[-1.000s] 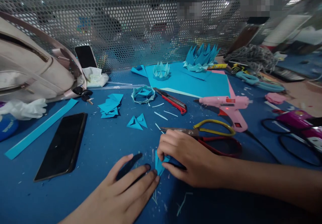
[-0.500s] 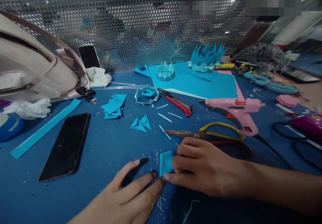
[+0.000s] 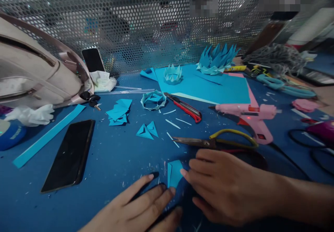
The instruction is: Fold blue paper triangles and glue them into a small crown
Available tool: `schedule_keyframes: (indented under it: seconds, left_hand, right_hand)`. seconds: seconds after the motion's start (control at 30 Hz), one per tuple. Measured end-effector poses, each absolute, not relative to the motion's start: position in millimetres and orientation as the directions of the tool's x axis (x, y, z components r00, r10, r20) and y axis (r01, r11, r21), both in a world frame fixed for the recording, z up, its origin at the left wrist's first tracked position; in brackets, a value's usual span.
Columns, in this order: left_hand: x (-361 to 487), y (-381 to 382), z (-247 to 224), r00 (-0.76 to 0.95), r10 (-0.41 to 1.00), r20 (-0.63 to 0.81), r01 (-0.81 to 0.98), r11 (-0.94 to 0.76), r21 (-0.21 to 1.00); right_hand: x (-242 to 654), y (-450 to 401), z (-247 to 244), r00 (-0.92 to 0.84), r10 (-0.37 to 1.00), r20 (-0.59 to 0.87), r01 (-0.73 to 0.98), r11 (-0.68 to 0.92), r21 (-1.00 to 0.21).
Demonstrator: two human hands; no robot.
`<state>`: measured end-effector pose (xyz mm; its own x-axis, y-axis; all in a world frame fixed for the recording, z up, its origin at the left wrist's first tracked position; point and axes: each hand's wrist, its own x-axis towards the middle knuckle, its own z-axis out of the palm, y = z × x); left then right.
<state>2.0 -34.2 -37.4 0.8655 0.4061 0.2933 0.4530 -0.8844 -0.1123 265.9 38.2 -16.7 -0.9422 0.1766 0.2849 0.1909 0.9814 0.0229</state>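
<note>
A small folded blue paper piece (image 3: 174, 173) lies on the blue tabletop in front of me. My left hand (image 3: 146, 204) is open, its fingers stretched flat, with fingertips against the paper's lower end. At the paper's right edge, my right hand (image 3: 224, 185) has its fingers curled and a fingertip on the paper; its thumb sits lower, apart from it. Just beyond are two folded blue paper triangles (image 3: 147, 131) and a pile of blue paper pieces (image 3: 119, 112). Scissors (image 3: 198, 142) with yellow and red handles lie behind my right hand, which partly covers them.
A pink glue gun (image 3: 250, 115) and red utility knife (image 3: 186, 109) lie farther back. Paper crowns (image 3: 172, 75) stand near large blue sheets (image 3: 224, 91). Leftward are a phone (image 3: 68, 155), a blue strip (image 3: 49, 134) and a backpack (image 3: 33, 68). Perforated metal (image 3: 146, 26) closes the back.
My right hand has shifted right and its thumb has come away from the paper's lower end. My left fingers still touch the paper. The whole view has shifted slightly.
</note>
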Motion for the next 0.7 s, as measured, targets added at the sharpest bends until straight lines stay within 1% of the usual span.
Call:
schedule_keyframes:
  seconds: [0.1,0.13,0.2,0.27,0.33,0.37,0.47,0.53,0.6,0.7]
  left_hand:
    - [3.0,-34.6,-40.3,0.869,0.383,0.314,0.44,-0.888,-0.133]
    - [3.5,-34.7,-41.3,0.866,0.367,0.339,0.433,-0.89,-0.141]
    - [4.5,-35.4,-41.8,0.86,0.361,0.36,0.431,-0.892,-0.137]
    - [5.5,-37.0,-39.5,0.85,0.387,0.358,0.447,-0.889,-0.1]
    - [6.5,-39.2,-35.0,0.845,0.428,0.321,0.467,-0.883,-0.05]
    - [7.0,-40.3,-32.4,0.847,0.446,0.289,0.474,-0.88,-0.03]
    - [8.8,-43.1,-26.2,0.848,0.483,0.219,0.491,-0.871,0.018]
    - [10.9,-45.0,-23.8,0.843,0.502,0.191,0.502,-0.863,0.051]
    - [14.3,-47.4,-22.0,0.836,0.519,0.179,0.514,-0.855,0.077]
    - [20.9,-51.0,-18.7,0.832,0.526,0.178,0.518,-0.85,0.094]
  right_hand:
    - [265.4,30.2,-20.1,-0.955,0.094,0.28,0.14,0.979,0.149]
    - [265.2,30.3,-20.9,-0.957,0.08,0.279,0.13,0.978,0.164]
    - [264.3,34.7,-21.7,-0.954,0.102,0.282,0.149,0.977,0.151]
    - [263.3,42.1,-21.7,-0.947,0.17,0.273,0.205,0.973,0.106]
    - [262.5,48.8,-21.5,-0.948,0.217,0.232,0.23,0.973,0.029]
    - [262.3,51.1,-21.5,-0.946,0.222,0.235,0.229,0.973,0.001]
    - [262.4,54.2,-21.7,-0.94,0.209,0.27,0.208,0.978,-0.034]
    - [262.8,55.1,-21.5,-0.944,0.198,0.265,0.187,0.98,-0.067]
    - [263.0,56.3,-20.6,-0.945,0.214,0.248,0.182,0.973,-0.144]
    - [262.7,57.8,-18.7,-0.933,0.28,0.227,0.207,0.931,-0.299]
